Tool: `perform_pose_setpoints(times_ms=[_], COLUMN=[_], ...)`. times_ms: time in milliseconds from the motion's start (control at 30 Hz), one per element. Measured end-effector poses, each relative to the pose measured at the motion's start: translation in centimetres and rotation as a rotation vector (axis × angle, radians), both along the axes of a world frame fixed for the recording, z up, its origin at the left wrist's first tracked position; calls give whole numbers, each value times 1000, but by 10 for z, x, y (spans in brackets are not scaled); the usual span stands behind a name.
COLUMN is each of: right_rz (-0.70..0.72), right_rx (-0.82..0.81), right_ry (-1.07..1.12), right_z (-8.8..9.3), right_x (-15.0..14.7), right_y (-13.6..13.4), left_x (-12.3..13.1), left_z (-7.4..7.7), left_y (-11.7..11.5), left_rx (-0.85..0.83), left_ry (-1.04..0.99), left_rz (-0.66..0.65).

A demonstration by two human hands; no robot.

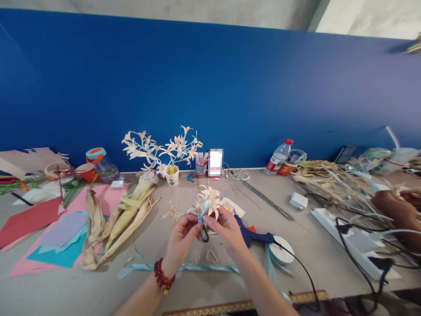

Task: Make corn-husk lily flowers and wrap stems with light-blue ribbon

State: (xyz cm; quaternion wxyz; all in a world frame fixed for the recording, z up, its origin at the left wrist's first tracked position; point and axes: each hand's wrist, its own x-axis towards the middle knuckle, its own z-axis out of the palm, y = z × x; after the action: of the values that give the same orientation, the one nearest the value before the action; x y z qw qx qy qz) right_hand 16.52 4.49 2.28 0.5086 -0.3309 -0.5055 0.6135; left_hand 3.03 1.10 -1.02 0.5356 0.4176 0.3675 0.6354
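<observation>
A small bunch of cream husk flowers (210, 199) with light-blue wrapped stems is held up between my two hands. My left hand (184, 235) pinches the stems from the left, a red bead bracelet on its wrist. From the right, my right hand (227, 228) closes its thumb and fingers on the same bunch, just below the petals. A dark loop (204, 235) sticks out beneath the stems; what it is I cannot tell. Below my hands a light-blue ribbon (210, 267) lies across the table. A dark-blue glue gun (259, 237) lies beside my right hand.
Corn husks (121, 224) and coloured paper (66, 245) lie left. Finished flowers in a paper cup (172, 177) stand behind. A ribbon roll (282, 250), metal rods (268, 199), a power strip (348, 245) and a bottle (278, 158) are right, near another person's hand (391, 206).
</observation>
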Motion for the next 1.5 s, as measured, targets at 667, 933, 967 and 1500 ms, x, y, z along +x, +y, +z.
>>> perform_pose_setpoints(times_ms=[667, 933, 967, 1500], right_rz=[237, 111, 103, 82], right_rx=[-62, -11, -13, -55], right_ry=[-146, -154, -148, -30], right_z=[-6, -18, -20, -24], right_x=[10, -1, -2, -9], right_y=[-7, -10, -10, -11], left_x=[-4, -4, -5, 0], left_z=[4, 2, 1, -13], left_y=[-1, -3, -3, -5], left_rx=[-11, 53, 68, 96], left_ry=[96, 192, 214, 114], left_rz=[58, 152, 159, 247])
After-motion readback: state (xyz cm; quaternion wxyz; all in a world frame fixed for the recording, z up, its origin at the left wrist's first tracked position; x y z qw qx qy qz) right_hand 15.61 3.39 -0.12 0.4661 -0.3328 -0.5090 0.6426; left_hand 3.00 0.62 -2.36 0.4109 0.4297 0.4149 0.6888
